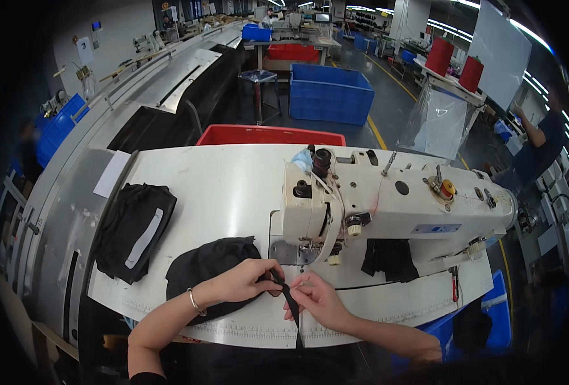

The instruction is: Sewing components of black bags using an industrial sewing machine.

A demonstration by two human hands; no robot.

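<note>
My left hand [257,280] and my right hand [316,299] meet just in front of the needle area of a white sewing machine [387,199]. Between them runs a narrow black fabric strip [298,326], pinched by the left fingers near its top and by the right fingers a little lower. Its loose end hangs down over the table's front edge. Under my left wrist lies a black cloth piece [201,263], partly covered by the forearm. Farther left rests a stack of black fabric [130,240] with a pale grey curved strip [145,238] on top.
More black fabric [389,260] lies beneath the machine arm. A small red-handled tool [454,283] sits at the table's right. Behind the table stand a red bin [271,135] and a blue crate [331,94]. Another blue bin [499,308] is low at right. A person [538,144] stands far right.
</note>
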